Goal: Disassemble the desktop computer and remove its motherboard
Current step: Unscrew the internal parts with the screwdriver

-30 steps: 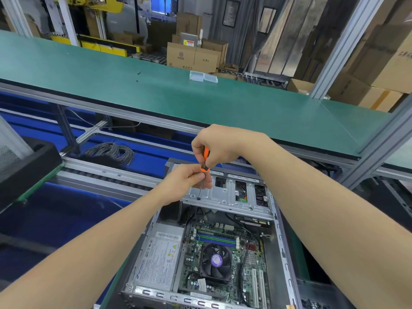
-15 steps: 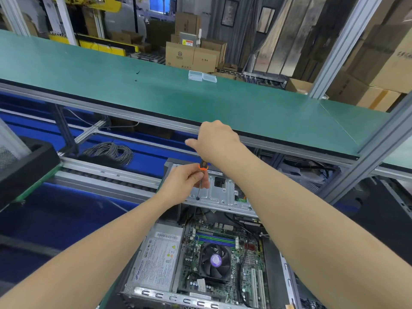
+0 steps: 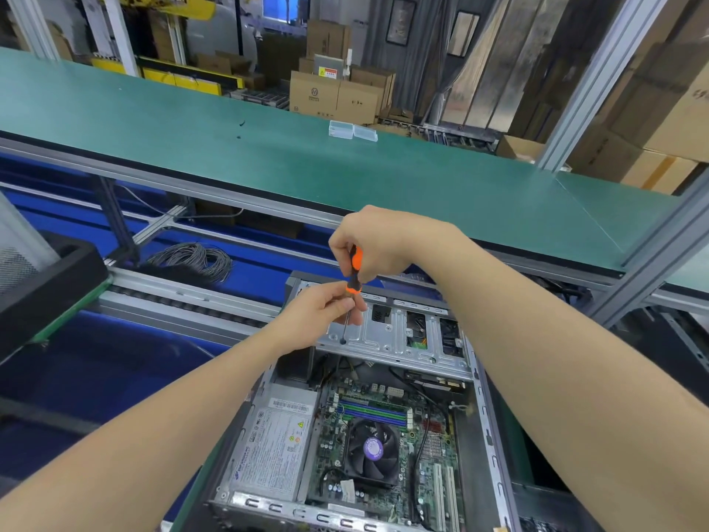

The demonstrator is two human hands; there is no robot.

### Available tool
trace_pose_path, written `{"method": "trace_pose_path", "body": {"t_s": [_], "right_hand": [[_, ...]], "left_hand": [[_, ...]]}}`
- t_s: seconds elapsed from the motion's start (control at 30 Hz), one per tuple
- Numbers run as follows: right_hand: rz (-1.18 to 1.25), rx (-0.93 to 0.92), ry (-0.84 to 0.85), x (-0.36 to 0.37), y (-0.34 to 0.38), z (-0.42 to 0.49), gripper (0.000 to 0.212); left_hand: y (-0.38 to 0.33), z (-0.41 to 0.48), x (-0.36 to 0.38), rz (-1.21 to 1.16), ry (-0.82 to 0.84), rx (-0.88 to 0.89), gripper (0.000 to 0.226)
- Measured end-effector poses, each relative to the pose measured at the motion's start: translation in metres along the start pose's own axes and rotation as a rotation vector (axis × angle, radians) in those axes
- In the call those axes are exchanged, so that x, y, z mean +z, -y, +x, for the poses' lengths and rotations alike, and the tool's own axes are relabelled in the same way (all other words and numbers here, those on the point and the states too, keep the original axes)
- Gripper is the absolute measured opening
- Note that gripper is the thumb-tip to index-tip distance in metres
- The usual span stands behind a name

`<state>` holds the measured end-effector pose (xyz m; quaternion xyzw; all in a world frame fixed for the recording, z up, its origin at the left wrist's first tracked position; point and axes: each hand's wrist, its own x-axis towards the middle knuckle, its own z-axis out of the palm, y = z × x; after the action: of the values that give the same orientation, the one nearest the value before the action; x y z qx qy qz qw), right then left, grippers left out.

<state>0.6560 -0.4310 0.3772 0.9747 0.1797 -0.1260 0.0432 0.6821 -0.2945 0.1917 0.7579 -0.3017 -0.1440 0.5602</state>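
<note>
Now your right hand grips the single screwdriver by its handle and your left hand pinches its collar; the tip meets the drive cage, perhaps at a screw. Inside the open case sit one motherboard and one power supply.

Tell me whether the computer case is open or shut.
Open. The computer case has no side cover, so its motherboard, fan and power supply lie exposed.
</note>
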Motion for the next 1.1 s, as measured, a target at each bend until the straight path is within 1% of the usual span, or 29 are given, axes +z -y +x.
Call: {"method": "trace_pose_path", "body": {"t_s": [0.1, 0.17, 0.37, 0.43, 0.47, 0.53, 0.6, 0.67, 0.77, 0.83, 0.93, 1.03, 1.1], "right_hand": [[-0.02, -0.016, -0.02, 0.007, 0.001, 0.005, 0.039], [-0.013, -0.018, -0.038, 0.01, -0.001, 0.006, 0.041], [0.02, -0.038, -0.009, 0.008, 0.004, 0.002, 0.035], [-0.009, -0.053, 0.015, 0.006, 0.004, 0.0, 0.025], [-0.041, -0.043, 0.011, 0.005, 0.004, -0.002, 0.028], [-0.088, 0.037, -0.078, 0.008, 0.005, -0.004, 0.046], [-0.086, 0.198, -0.246, 0.016, 0.016, -0.003, 0.062], [-0.034, 0.357, -0.337, 0.025, 0.025, 0.001, 0.073], [0.045, 0.406, -0.36, 0.033, 0.026, 0.008, 0.062], [0.082, 0.388, -0.344, 0.031, 0.023, 0.01, 0.054], [0.098, 0.311, -0.315, 0.028, 0.017, 0.01, 0.042], [0.063, 0.189, -0.234, 0.023, 0.012, 0.007, 0.019], [0.066, 0.113, -0.199, 0.02, 0.009, 0.003, 0.015]], "left_hand": [[-0.001, -0.001, -0.001, 0.002, 0.027, -0.005, 0.027], [-0.001, -0.001, -0.001, 0.004, 0.024, -0.001, 0.028], [0.003, -0.003, 0.003, 0.001, -0.026, 0.022, 0.037], [0.005, -0.004, 0.004, 0.013, -0.038, 0.03, 0.036], [0.006, -0.003, 0.004, 0.02, -0.042, 0.033, 0.035], [0.006, -0.003, 0.006, 0.024, -0.06, 0.037, 0.033], [0.006, -0.003, 0.009, -0.006, -0.095, 0.044, 0.033], [0.006, -0.004, 0.011, -0.029, -0.123, 0.045, 0.037], [0.006, -0.004, 0.012, -0.042, -0.127, 0.046, 0.042], [0.005, -0.005, 0.011, -0.048, -0.126, 0.042, 0.039], [0.003, -0.005, 0.009, -0.047, -0.116, 0.042, 0.03], [0.004, -0.005, 0.006, -0.046, -0.099, 0.029, 0.027], [0.004, -0.006, 0.006, -0.038, -0.09, 0.017, 0.025]]}}
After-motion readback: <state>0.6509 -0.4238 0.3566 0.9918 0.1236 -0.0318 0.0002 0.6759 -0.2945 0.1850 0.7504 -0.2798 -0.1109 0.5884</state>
